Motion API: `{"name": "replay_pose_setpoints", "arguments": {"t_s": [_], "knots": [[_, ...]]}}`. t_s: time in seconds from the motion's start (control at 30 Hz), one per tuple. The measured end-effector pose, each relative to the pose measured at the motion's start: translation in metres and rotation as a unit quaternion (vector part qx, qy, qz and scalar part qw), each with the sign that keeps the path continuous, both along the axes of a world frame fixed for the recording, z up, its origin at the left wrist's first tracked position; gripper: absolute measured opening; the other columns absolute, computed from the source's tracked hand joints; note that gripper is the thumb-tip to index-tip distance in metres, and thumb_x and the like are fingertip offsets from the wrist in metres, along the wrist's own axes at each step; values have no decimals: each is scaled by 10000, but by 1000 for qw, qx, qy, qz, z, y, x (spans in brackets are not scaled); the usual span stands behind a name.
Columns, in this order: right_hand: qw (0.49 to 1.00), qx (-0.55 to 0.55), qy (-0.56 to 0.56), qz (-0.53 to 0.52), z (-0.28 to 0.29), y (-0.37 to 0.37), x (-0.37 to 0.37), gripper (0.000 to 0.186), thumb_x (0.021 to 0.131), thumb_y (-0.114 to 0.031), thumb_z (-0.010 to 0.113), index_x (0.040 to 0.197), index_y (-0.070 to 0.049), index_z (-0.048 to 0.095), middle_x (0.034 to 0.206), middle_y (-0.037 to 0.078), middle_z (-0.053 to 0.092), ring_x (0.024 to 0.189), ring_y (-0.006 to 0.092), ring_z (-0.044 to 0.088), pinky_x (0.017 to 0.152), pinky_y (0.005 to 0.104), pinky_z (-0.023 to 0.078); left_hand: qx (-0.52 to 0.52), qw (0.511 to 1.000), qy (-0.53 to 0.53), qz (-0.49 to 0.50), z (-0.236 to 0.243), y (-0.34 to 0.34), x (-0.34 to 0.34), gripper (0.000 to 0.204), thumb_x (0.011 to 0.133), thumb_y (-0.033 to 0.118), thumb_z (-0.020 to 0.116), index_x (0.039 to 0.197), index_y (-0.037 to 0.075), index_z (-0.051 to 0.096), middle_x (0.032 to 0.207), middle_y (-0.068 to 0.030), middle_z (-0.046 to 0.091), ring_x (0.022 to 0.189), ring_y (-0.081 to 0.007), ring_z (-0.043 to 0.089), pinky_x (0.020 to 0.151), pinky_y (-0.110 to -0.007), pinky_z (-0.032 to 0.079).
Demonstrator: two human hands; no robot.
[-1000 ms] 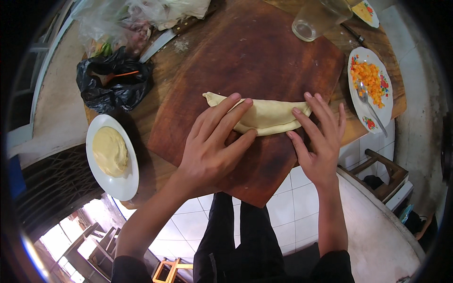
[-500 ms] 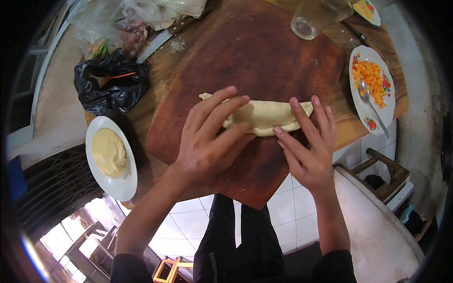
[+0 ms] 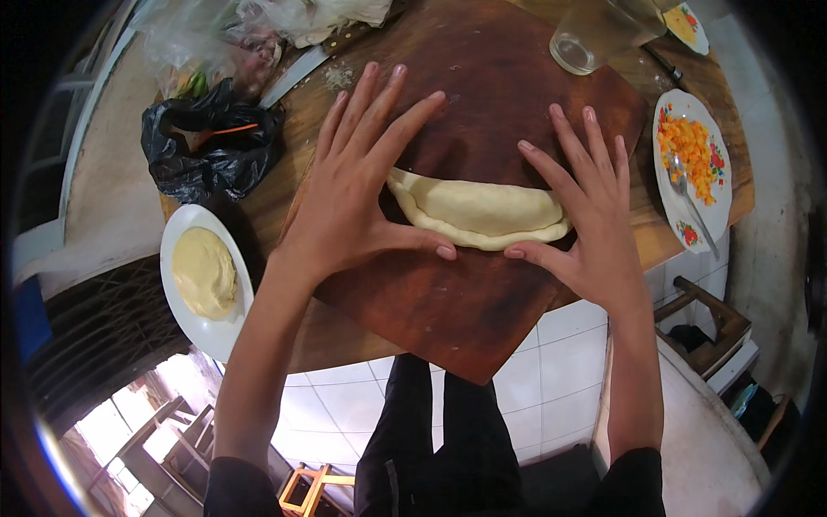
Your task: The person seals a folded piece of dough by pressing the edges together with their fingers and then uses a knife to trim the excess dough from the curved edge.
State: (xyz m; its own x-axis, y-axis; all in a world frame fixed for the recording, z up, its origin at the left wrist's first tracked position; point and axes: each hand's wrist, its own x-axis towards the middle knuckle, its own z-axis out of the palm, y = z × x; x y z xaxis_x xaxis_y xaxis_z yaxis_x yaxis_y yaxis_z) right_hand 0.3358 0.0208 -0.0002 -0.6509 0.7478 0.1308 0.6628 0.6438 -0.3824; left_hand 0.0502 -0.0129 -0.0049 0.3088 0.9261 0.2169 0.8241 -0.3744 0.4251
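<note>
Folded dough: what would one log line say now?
folded dough: on wooden board | left hand: spread open, left end | right hand: spread open, right end

Table (image 3: pixel 332 342): brown wood, before me
Floor (image 3: pixel 564 370): white tiles beneath me
Wall (image 3: pixel 771 146): greyish, stained, to my right
Dark stool (image 3: pixel 728 350): wooden, to my right
Yellowish stool (image 3: pixel 316 492): below, toward my left
Lattice (image 3: pixel 103 319): dark, at my left
Light: bright glare (image 3: pixel 108 431), lower left

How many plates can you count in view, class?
3: a white plate at left, a flowered plate at right, and a third plate at far upper right. Others may be hidden.
</note>
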Motion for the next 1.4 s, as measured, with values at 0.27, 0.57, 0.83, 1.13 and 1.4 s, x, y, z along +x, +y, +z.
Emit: {"name": "replay_pose_setpoints", "arguments": {"t_s": [0.27, 0.57, 0.83, 1.13, 1.4], "knots": [[1000, 7, -14, 11, -2, 13, 7, 1046, 650, -699, 799, 1517, -186, 519, 1688, 126, 303, 1589, 357, 172, 1255, 633, 87, -8, 1000, 26, -14, 1, 7, -14, 1296, 468, 702, 900, 1581, 222, 439, 1703, -106, 275, 1596, -351, 152, 1262, -581, 184], [1000, 12, -16, -14, -7, 20, 11, 1171, 566, -755, 814, 1534, -172, 503, 1700, 115, 280, 1594, 359, 153, 1263, 633, 88, -38, 999, 7, 25, 1, 3, -20, 1081, 653, 625, 874, 1568, 233, 452, 1700, -124, 273, 1594, -367, 141, 1277, -543, 169], [999, -19, 7, -41, -9, 18, 16, 1164, 576, -669, 869, 1553, -177, 470, 1703, 119, 270, 1596, 369, 132, 1273, 620, 72, -63, 994, -72, -51, 21, -13, -29, 313, 755, 149, 837, 1066, 169, 822, 1616, -120, 456, 1578, -384, 234, 1251, -542, 231], [999, -8, 6, -44, -9, 19, 16, 1164, 573, -683, 863, 1551, -186, 475, 1697, 113, 290, 1595, 369, 140, 1275, 610, 77, -78, 994, -64, -31, 12, -6, -37, 271, 766, 3, 787, 977, 167, 834, 1618, -120, 448, 1572, -378, 251, 1259, -547, 224], [999, -10, 0, -47, -6, 17, 15, 1183, 571, -722, 846, 1555, -181, 471, 1688, 116, 312, 1591, 370, 163, 1274, 609, 79, -92, 992, -51, -72, 17, 7, -43, 230, 796, 21, 797, 979, 157, 822, 1629, -113, 429, 1586, -368, 204, 1265, -539, 219]]}}
